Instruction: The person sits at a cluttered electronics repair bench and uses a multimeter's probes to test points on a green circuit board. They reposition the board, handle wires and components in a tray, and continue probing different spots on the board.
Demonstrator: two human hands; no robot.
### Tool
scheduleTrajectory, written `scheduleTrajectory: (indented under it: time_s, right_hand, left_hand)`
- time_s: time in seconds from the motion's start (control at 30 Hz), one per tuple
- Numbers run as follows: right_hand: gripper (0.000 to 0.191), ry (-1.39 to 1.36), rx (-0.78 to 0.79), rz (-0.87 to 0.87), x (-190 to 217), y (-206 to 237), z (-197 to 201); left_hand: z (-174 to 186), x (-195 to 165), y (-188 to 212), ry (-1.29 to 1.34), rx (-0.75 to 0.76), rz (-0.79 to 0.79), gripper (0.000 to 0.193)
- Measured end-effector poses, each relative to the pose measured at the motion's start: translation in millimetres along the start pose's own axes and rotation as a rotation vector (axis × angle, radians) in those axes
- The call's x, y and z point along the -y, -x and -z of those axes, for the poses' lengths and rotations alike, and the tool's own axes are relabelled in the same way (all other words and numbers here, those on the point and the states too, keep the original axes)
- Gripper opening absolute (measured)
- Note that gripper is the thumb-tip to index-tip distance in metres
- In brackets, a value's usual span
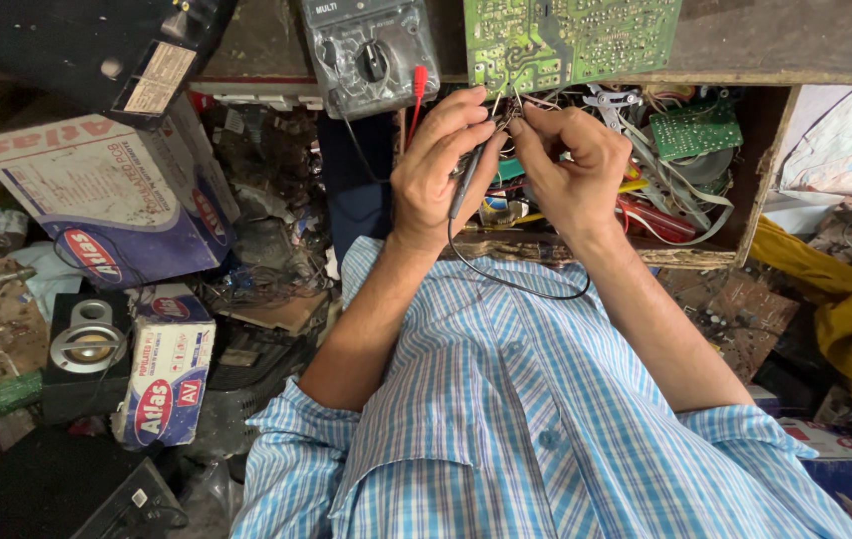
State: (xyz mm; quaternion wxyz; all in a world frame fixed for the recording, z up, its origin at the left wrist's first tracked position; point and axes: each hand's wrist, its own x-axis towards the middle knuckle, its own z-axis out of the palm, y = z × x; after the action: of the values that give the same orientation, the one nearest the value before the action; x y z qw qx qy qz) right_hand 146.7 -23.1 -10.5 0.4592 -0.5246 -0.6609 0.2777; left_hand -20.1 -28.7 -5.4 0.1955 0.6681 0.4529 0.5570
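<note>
**Both hands meet at the lower edge of the green board**

Our left hand (438,165) is closed around a dark test probe (466,180), its long axis running from about 7 o'clock up to 1 o'clock, tip toward the board. Our right hand (568,160) sits just beside it at 3 o'clock, fingertips pinched narrow on something thin; we cannot tell exactly what. A black lead (521,284) loops down from the probe toward our checked shirt.

Just beyond the fingertips, at 12 o'clock, lies the green circuit board (571,40), its long side running left to right; both hands reach its lower left corner, about equally near. At 11 o'clock stands a grey multimeter (371,55) with a red plug in it.

Under the hands, an open wooden drawer (760,180) holds tangled wires, ribbon cable and a smaller green board (695,132).
</note>
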Motion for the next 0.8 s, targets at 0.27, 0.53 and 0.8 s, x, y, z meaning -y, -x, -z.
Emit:
scheduleTrajectory:
  time_s: [0.27, 0.53, 0.8]
  right_hand:
    - [0.008, 0.023, 0.011, -0.041, 3, -3, 3]
    - [0.012, 0.121, -0.022, 0.272, 6, -26, 28]
    - [0.014, 0.143, 0.023, 0.269, 10, -29, 24]
  left_hand:
    - [2, 2, 0, -0.029, 0.036, -0.037, 0.027]
    - [-7, -3, -2, -0.027, -0.077, 0.038, 0.03]
    - [-7, -7, -8, -0.104, -0.079, 0.015, 0.031]
